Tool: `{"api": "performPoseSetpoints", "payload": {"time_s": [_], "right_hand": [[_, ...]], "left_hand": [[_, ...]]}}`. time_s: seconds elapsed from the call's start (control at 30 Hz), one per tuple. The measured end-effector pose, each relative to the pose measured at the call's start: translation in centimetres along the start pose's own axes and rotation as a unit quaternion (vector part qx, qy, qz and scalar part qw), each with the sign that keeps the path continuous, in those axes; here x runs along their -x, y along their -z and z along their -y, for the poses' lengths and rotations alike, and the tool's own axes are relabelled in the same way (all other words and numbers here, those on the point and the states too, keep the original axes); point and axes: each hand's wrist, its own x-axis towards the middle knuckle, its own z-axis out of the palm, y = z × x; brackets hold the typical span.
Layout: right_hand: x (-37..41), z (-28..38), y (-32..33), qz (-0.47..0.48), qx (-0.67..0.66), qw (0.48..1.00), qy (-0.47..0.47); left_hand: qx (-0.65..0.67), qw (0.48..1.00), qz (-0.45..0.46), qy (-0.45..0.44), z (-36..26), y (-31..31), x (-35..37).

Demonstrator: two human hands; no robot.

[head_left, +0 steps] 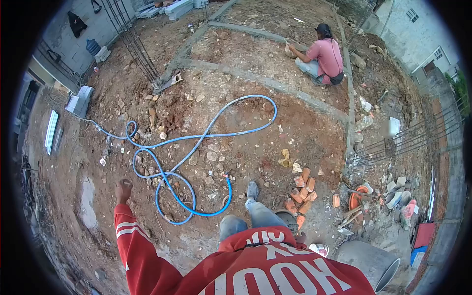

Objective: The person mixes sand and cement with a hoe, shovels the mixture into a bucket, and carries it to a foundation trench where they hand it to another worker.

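My left hand [124, 191] is held out at the left over bare soil, its fingers curled in, and I see nothing in them. The red sleeve [132, 228] with white stripes reaches up to it. Beside my right thigh, my right hand [301, 239] shows only in part past the hoodie. It is closed at the near edge of a dark round bucket [286, 218]; its fingertips are hidden. A blue hose [196, 212] lies in loops on the ground between my left hand and my foot [252, 191]. Broken orange bricks [300, 191] lie just beyond the bucket.
A person in a pink shirt [327, 56] squats at a concrete footing strip [275, 86]. Rebar columns [130, 44] stand at the back left, and more rebar [408, 140] juts in at right. A large grey drum [368, 260] and a white tub [319, 249] are at my right.
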Motion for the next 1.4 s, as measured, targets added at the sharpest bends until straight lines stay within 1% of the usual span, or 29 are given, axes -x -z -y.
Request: {"api": "performPoseSetpoints", "payload": {"time_s": [0.03, 0.13, 0.23, 0.27, 0.3, 0.33, 0.37, 0.4, 0.43, 0.5, 0.53, 0.6, 0.67, 0.7, 0.77, 0.8, 0.83, 0.9, 0.93, 0.97, 1.0, 1.07, 1.1, 1.17, 1.2, 1.23, 1.3, 1.33, 1.4], "right_hand": [[4.3, 2.2, -4.3, -0.025, -0.059, 0.997, -0.041], [13.4, 7.4, -15.2, -0.044, -0.099, 0.990, -0.092], [10.9, 9.1, -21.8, -0.042, -0.154, 0.986, -0.057], [11.5, 10.3, -24.9, -0.043, -0.117, 0.992, -0.017], [11.5, 11.2, -27.7, -0.040, -0.101, 0.994, -0.019], [10.8, 12.1, -30.3, -0.036, -0.125, 0.991, -0.029], [9.9, 12.8, -33.6, -0.030, -0.150, 0.987, -0.038], [10.4, 14.0, -37.5, -0.048, -0.152, 0.986, -0.043], [7.2, 14.5, -38.8, 0.012, -0.118, 0.992, -0.050], [0.5, 15.5, -41.1, 0.134, -0.043, 0.989, -0.049], [1.1, 16.1, -45.0, 0.110, -0.045, 0.992, -0.051], [3.9, 16.6, -54.1, 0.043, -0.051, 0.996, -0.051], [6.2, 17.4, -61.8, 0.016, -0.040, 0.998, -0.045], [6.9, 17.8, -65.1, 0.009, -0.038, 0.998, -0.044], [8.3, 18.6, -71.1, 0.001, -0.027, 0.999, -0.034], [8.8, 18.8, -74.0, -0.003, -0.024, 0.999, -0.032], [9.2, 19.0, -76.9, -0.003, -0.021, 0.999, -0.030], [9.6, 19.2, -82.8, -0.004, -0.014, 0.999, -0.028], [9.6, 19.2, -85.8, -0.004, -0.009, 1.000, -0.025], [9.5, 19.1, -88.7, -0.003, -0.004, 1.000, -0.024], [9.2, 18.9, -91.7, -0.003, -0.002, 1.000, -0.022], [8.5, 18.2, -98.5, -0.001, -0.004, 1.000, -0.022], [8.1, 17.8, -102.1, -0.001, -0.006, 1.000, -0.020], [7.2, 17.3, -109.7, 0.003, -0.009, 1.000, -0.019], [7.0, 17.2, -113.5, 0.006, -0.009, 1.000, -0.021], [7.4, 17.2, -117.0, 0.003, -0.003, 1.000, -0.020], [8.6, 17.7, -123.4, -0.003, 0.017, 1.000, -0.016], [9.4, 17.9, -126.5, -0.005, 0.029, 0.999, -0.014], [11.1, 18.4, -132.9, -0.003, 0.047, 0.999, -0.007]], "left_hand": [[-0.005, 1.000, 0.007, -0.004, -0.2, -0.1, -1.1], [-0.052, 0.998, 0.022, -0.008, 1.0, -1.3, -3.8], [-0.110, 0.994, 0.018, -0.005, 4.7, -4.7, -7.1], [0.007, 0.998, 0.030, 0.057, 4.9, -5.4, -8.0], [0.124, 0.985, 0.039, 0.117, 4.9, -5.6, -9.0], [0.176, 0.965, 0.071, 0.182, 4.9, -5.6, -9.0], [0.180, 0.962, 0.064, 0.194, 5.0, -5.3, -9.3], [0.123, 0.977, 0.034, 0.174, 8.5, -6.6, -10.0], [0.065, 0.986, 0.003, 0.152, 10.0, -7.7, -11.5], [0.189, 0.932, -0.004, 0.308, 6.3, -5.2, -13.3], [0.200, 0.928, -0.011, 0.315, 4.0, -3.7, -15.1], [0.111, 0.926, -0.079, 0.352, -0.1, -0.8, -19.4], [0.149, 0.917, -0.061, 0.365, -3.5, 0.0, -25.8], [0.183, 0.912, -0.036, 0.364, -4.9, 1.1, -29.6], [0.173, 0.930, -0.048, 0.322, -2.6, -2.2, -39.3], [0.154, 0.938, -0.013, 0.311, -6.1, -1.5, -44.5], [0.219, 0.934, -0.048, 0.278, -9.2, -2.2, -49.2], [0.149, 0.981, -0.094, 0.083, -15.0, -3.8, -59.2], [0.105, 0.986, 0.018, 0.127, -20.9, -0.9, -63.6], [0.021, 0.996, -0.086, 0.020, -22.1, -2.8, -68.3], [0.156, 0.985, -0.010, 0.078, -26.5, -1.8, -72.4], [0.128, 0.987, -0.094, 0.005, -31.1, -2.7, -80.0], [0.129, 0.986, -0.101, 0.002, -33.1, -2.4, -83.1], [0.164, 0.985, -0.043, 0.043, -36.9, -0.8, -88.3], [0.148, 0.985, -0.054, 0.074, -38.1, -0.1, -91.2], [0.126, 0.985, -0.055, 0.109, -38.5, 0.2, -92.7], [0.252, 0.953, -0.016, 0.165, -35.7, -2.0, -96.5], [0.247, 0.953, -0.013, 0.173, -33.1, -4.2, -98.1], [0.093, 0.988, -0.030, 0.118, -29.2, -8.2, -100.8]]}}
